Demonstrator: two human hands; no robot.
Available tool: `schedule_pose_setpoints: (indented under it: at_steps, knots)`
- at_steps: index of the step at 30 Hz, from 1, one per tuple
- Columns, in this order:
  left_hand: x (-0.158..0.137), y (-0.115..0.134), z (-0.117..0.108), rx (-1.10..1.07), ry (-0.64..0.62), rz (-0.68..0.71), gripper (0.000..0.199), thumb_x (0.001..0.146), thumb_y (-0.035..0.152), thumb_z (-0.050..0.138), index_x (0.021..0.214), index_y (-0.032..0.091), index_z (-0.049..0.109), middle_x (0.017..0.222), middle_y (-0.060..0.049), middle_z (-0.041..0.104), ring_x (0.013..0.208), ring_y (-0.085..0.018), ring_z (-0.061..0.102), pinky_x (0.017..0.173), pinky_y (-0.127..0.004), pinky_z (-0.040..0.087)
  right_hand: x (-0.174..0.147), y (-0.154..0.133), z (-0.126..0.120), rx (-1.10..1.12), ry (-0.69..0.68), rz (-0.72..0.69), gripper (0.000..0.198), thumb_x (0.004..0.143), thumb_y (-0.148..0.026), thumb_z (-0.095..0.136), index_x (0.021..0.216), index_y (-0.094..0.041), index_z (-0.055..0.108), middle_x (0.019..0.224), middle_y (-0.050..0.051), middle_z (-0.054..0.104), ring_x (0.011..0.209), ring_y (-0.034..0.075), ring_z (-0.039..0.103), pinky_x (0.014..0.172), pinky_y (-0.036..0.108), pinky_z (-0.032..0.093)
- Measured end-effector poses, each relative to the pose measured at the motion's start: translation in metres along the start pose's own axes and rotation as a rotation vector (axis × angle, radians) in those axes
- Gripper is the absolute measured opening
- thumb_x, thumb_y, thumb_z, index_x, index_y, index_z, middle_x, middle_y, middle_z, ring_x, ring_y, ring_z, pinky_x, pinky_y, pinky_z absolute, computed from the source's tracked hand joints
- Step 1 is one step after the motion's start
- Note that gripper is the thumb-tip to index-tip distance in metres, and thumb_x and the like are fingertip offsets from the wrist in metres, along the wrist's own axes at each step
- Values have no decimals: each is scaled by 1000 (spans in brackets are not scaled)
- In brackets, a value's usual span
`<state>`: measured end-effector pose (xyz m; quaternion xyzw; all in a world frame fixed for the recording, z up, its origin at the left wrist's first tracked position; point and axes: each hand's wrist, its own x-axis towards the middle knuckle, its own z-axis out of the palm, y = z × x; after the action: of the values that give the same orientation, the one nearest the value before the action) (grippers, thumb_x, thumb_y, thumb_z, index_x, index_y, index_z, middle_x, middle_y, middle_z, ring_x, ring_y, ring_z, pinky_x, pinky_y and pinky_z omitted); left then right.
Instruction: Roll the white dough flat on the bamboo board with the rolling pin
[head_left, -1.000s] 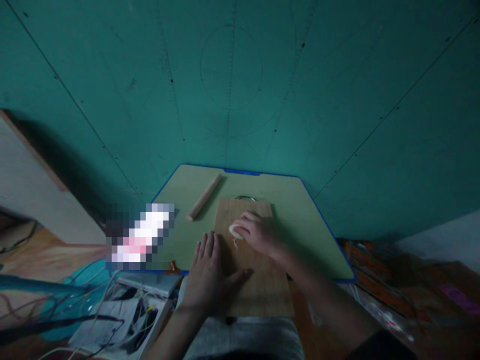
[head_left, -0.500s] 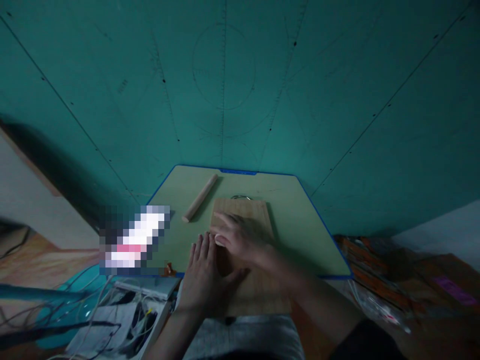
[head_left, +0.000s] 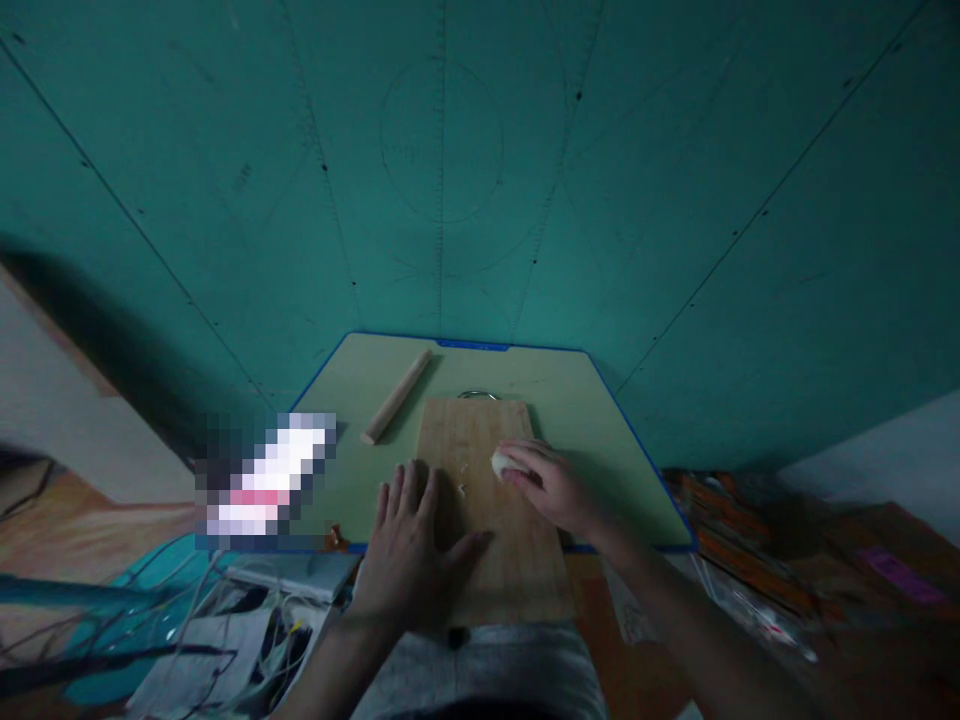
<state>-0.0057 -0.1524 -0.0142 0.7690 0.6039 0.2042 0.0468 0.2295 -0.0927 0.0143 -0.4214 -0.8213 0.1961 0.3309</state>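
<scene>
A wooden cutting board (head_left: pixel 480 560) with a metal handle (head_left: pixel 478 394) at its far end lies before me. My left hand (head_left: pixel 409 555) rests flat on its left edge, fingers spread and thumb stretched over the wood. Over the right half of the board, my right hand (head_left: pixel 551 485) is closed around a small whitish lump of dough (head_left: pixel 508 463), partly hidden by the fingers. Small white scraps (head_left: pixel 462 488) lie on the wood between the hands. To the left, apart from both hands, is a wooden rolling pin (head_left: pixel 397 396).
The pale, blue-edged tabletop (head_left: pixel 600 430) stands against a green wall (head_left: pixel 480 250). A pixelated bright object (head_left: pixel 274 475) covers its left side. Cables and a white box (head_left: pixel 292 580) sit below left; orange-brown clutter (head_left: pixel 742 540) lies on the right.
My right hand has moved right across the board with the lump of dough, away from my left hand, uncovering white scraps. My left hand stays in place.
</scene>
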Motion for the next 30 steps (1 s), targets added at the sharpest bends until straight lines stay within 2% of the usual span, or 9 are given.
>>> schedule_pose_setpoints:
  at_steps: [2, 5, 9, 14, 18, 21, 24, 27, 30]
  knots:
    - [0, -2, 0, 10, -5, 41, 85, 87, 69, 47, 148, 12, 34, 157, -23, 34, 148, -41, 22, 116, -62, 28, -3, -1, 6, -14, -6, 5, 38, 93, -23, 58, 131, -20, 59, 137, 13, 60, 128, 22, 56, 105, 40, 49]
    - [-2, -6, 3, -7, 19, 44, 96, 86, 69, 47, 153, 6, 18, 156, -29, 32, 147, -41, 26, 116, -60, 30, -3, -9, 18, -62, -70, -1, 48, 91, -21, 59, 138, -22, 52, 145, 12, 52, 133, 22, 51, 105, 40, 48]
    - [-4, -7, 6, -52, 21, 22, 107, 82, 71, 52, 155, 8, 4, 157, -29, 30, 147, -41, 27, 115, -61, 32, 22, -26, 31, -137, -140, 12, 43, 94, -19, 55, 136, -22, 54, 139, 10, 58, 127, 21, 56, 105, 37, 48]
    - [-1, -4, 4, -96, -4, -46, 110, 78, 71, 56, 153, 5, 12, 155, -31, 31, 145, -43, 30, 114, -62, 34, 47, -46, 38, -187, -224, -84, 33, 91, -25, 59, 123, -22, 66, 134, 8, 63, 118, 23, 62, 100, 35, 51]
    - [0, -4, 5, -87, 15, -74, 106, 78, 71, 56, 151, 3, 21, 151, -31, 38, 144, -44, 31, 116, -63, 30, 23, -49, 27, -110, -243, -158, 35, 94, -20, 52, 127, -20, 65, 138, 9, 61, 126, 21, 57, 105, 34, 48]
    - [-1, -5, 6, -84, 37, -77, 109, 75, 74, 58, 151, 4, 22, 149, -31, 41, 143, -45, 32, 115, -65, 29, -2, -39, 11, -38, -219, -102, 38, 95, -19, 53, 132, -25, 62, 140, 7, 59, 130, 19, 55, 107, 35, 47]
    - [-1, -6, 6, -90, 33, -72, 111, 74, 75, 57, 151, 3, 24, 149, -31, 42, 144, -45, 31, 115, -66, 29, -12, -27, 1, -69, -195, 11, 42, 89, -28, 66, 131, -24, 61, 135, 9, 61, 123, 22, 59, 102, 37, 50]
    - [-1, -6, 7, -81, 21, -64, 110, 75, 76, 56, 150, 2, 24, 149, -32, 41, 144, -45, 31, 115, -65, 30, -4, -26, 8, -197, -199, 1, 47, 89, -39, 68, 131, -20, 58, 141, 14, 53, 127, 27, 54, 104, 43, 47]
    - [-1, -7, 7, -74, 37, -27, 110, 75, 77, 55, 151, 5, 22, 149, -30, 42, 144, -44, 32, 115, -64, 30, 18, -40, 30, -257, -234, -153, 44, 96, -35, 58, 138, -22, 52, 149, 14, 45, 135, 27, 45, 108, 43, 43]
